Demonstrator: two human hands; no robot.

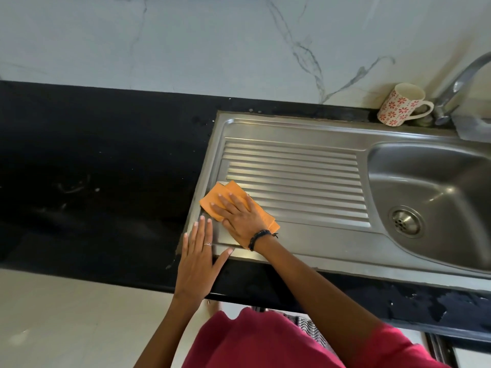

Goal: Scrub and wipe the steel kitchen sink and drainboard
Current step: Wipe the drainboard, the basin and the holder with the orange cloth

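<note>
Two hands at the near-left corner of the steel drainboard (pixel 292 168). Right hand (pixel 239 216) lies flat on a folded orange cloth (pixel 212 199), fingers (pixel 224 200) straight and slightly spread, pressing it onto the ribbed surface. Left hand (pixel 198 251) rests open across the drainboard rim and black desk (pixel 93 168), fingers together, thumb splayed. Sink basin (pixel 435 197) lies right; patterned mug (pixel 401 104) and faucet (pixel 457 83) stand behind it.

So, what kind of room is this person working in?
Most likely a home kitchen: a steel sink with a ribbed drainboard set in a black counter, a tap, and a flowered mug beside it.
</note>
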